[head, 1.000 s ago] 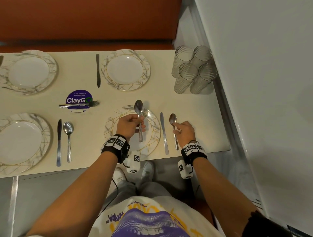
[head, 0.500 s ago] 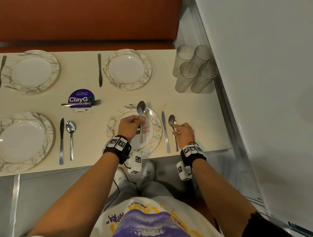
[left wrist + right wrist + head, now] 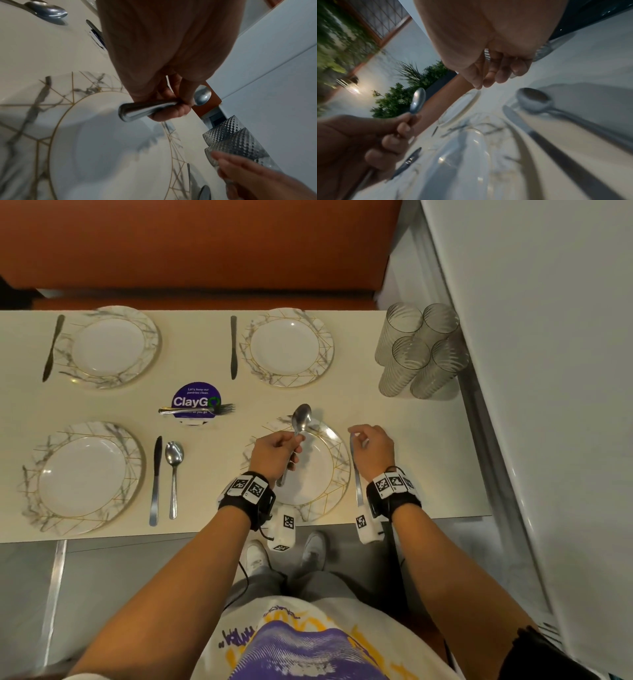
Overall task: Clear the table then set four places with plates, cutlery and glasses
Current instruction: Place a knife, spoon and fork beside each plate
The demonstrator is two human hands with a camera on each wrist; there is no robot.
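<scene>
My left hand (image 3: 274, 455) is closed round the handle of a spoon (image 3: 300, 419), held above the near right plate (image 3: 334, 470) with the bowl pointing away from me, over the plate's far rim. In the left wrist view the handle end sticks out below my curled fingers (image 3: 173, 112). My right hand (image 3: 373, 451) hovers just right of that plate, fingers loosely curled and holding nothing — relaxed, above a knife (image 3: 356, 474) and a second spoon (image 3: 534, 100) that lie flat on the table (image 3: 428, 457). From the head view that spoon is hidden under my hand; the right wrist view shows it beside the knife, bowl up.

Four marbled plates sit on the table, two near me and two far. The near left plate (image 3: 82, 477) has a knife (image 3: 156, 481) and spoon (image 3: 174, 474) side by side on its right. Each far plate has only a knife on its left: one (image 3: 233, 347) beside the far right plate (image 3: 287, 347), another (image 3: 53, 347) touching the rim of the far left plate (image 3: 106, 347). Forks (image 3: 198, 409) lie across a round purple sticker (image 3: 196, 400) in the middle. Four ribbed glasses (image 3: 419, 350) stand bunched together at the far right corner — well apart from any plate.
</scene>
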